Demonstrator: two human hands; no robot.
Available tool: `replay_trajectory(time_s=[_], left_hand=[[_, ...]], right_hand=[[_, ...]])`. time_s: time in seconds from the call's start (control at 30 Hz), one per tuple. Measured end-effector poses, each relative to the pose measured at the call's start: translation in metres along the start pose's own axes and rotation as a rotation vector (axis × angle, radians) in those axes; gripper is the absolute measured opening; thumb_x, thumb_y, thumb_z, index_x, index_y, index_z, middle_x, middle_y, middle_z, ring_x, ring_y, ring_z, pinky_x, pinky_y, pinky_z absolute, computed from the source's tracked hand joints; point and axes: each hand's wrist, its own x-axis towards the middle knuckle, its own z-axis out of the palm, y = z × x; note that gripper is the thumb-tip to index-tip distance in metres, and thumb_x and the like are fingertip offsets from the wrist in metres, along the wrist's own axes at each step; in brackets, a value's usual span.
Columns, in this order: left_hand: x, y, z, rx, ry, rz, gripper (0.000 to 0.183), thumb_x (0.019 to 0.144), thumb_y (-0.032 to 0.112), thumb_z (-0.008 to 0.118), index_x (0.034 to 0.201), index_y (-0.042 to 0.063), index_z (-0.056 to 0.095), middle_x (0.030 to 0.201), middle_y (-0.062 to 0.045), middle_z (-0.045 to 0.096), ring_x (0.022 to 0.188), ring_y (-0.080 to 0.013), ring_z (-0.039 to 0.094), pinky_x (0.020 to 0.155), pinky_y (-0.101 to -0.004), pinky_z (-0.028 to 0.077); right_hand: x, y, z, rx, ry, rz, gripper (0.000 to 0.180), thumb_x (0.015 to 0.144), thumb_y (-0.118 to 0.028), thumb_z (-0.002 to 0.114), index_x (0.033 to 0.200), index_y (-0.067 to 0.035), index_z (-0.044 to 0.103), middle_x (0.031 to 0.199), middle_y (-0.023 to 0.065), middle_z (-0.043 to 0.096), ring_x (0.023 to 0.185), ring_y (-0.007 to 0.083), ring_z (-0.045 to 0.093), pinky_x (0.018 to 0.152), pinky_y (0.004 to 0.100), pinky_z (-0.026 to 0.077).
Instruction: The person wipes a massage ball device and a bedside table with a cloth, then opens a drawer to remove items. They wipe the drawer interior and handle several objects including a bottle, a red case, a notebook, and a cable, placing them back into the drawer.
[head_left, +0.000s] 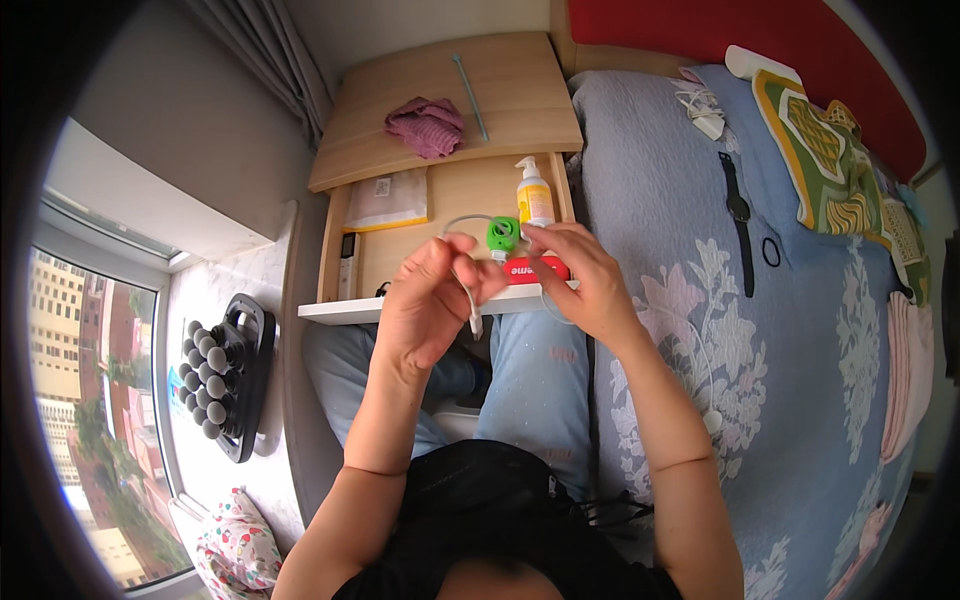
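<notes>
My left hand (433, 289) pinches a thin white charging cable (474, 300), whose plug end hangs below the fingers. From there the cable arcs over a green charger-like block (503, 234) with a white plug part. My right hand (577, 274) is curled around another stretch of the cable, and a loose loop hangs under its palm. Its fingertips are close to the green block. Below the block lies a red case (534, 271) with white lettering, partly behind the right fingers. Both hands are over the front of a pulled-out wooden drawer (457, 172).
A pump bottle (534, 195) and a clear pouch (388, 199) are in the drawer. On the cabinet top lie a mauve cloth (426, 126) and a blue stick (471, 97). The bed (637, 187) on the right holds a black watch (738, 210) and a white adapter (705, 120).
</notes>
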Motion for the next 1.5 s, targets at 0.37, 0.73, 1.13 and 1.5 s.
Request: replay_trajectory(time_s=[0.37,0.73,1.13,1.5], left_hand=[[0.012,0.009,0.019,0.278,0.239,0.478,0.05,0.098,0.028,0.041,0.139,0.002,0.03,0.14,-0.012,0.041,0.133,-0.0269,0.034,0.109,-0.0394,0.031],[0.005,-0.02,0.012,1.235,-0.215,0.093,0.048,0.099,0.031,0.041,0.134,-0.001,0.039,0.093,-0.009,0.066,0.085,-0.0153,0.06,0.08,-0.0276,0.047],[0.001,-0.02,0.001,-0.268,-0.333,-0.238,0.041,0.098,0.032,0.042,0.116,-0.004,0.052,0.051,0.007,0.028,0.046,-0.0057,0.027,0.048,-0.0238,0.028],[0.016,-0.017,0.002,0.733,0.141,0.364,0.055,0.1,0.021,0.037,0.145,0.003,0.012,0.121,-0.014,0.057,0.106,-0.0248,0.059,0.09,-0.0339,0.043]], right_hand=[[-0.001,0.004,-0.004,-0.242,-0.181,-0.143,0.028,0.076,-0.006,0.066,0.103,-0.011,0.067,0.089,0.0058,0.062,0.083,0.0253,0.059,0.08,0.0343,0.049],[0.001,-0.033,-0.029,0.148,-0.129,-0.184,0.017,0.073,-0.004,0.072,0.09,-0.007,0.067,0.068,0.0044,0.064,0.054,0.0128,0.059,0.051,0.0238,0.045],[0.002,-0.025,-0.024,0.546,0.071,0.334,0.018,0.083,-0.004,0.064,0.101,0.0,0.063,0.081,0.0025,0.065,0.073,0.0057,0.061,0.062,0.0192,0.048],[-0.014,-0.023,-0.008,0.006,-0.606,0.191,0.021,0.082,-0.022,0.059,0.098,-0.008,0.061,0.071,0.0148,0.062,0.068,0.0321,0.062,0.061,0.0416,0.048]])
